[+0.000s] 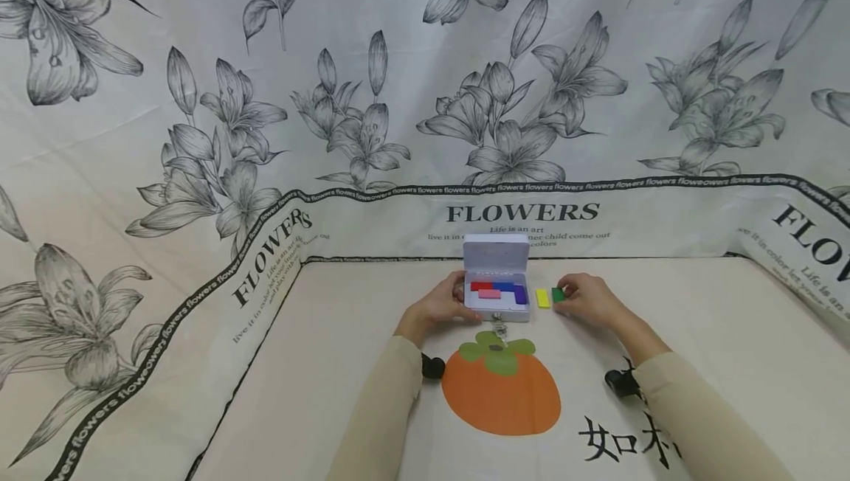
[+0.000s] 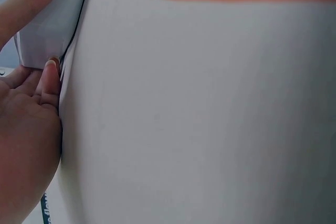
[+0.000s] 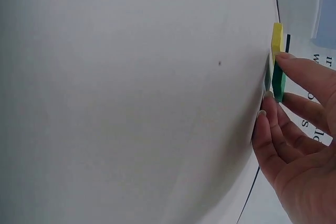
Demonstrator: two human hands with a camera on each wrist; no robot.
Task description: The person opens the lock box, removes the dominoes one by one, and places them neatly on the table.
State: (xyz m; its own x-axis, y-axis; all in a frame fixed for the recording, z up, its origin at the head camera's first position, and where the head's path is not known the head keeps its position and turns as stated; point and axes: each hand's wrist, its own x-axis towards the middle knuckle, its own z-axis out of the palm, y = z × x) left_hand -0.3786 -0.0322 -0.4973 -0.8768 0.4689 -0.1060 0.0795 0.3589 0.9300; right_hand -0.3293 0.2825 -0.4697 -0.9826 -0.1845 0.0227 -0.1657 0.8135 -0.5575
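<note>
on the cream cloth-covered counter (image 1: 319, 370), the left hand (image 1: 438, 302) grips a white rectangular hinged box (image 1: 518, 316) by its left edge. rightward, the right hand (image 1: 589, 301) pinches a flat green block (image 1: 558, 295); bare counter lies beyond.

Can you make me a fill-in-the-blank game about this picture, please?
1. The right grip pinches a held block coloured ____.
2. The loose block, lying between the box and the held block, is ____.
3. The other grip, holding the box, is the ____ one.
4. The big printed fruit has a body coloured ____.

Missing words: green; yellow; left; orange.
</note>
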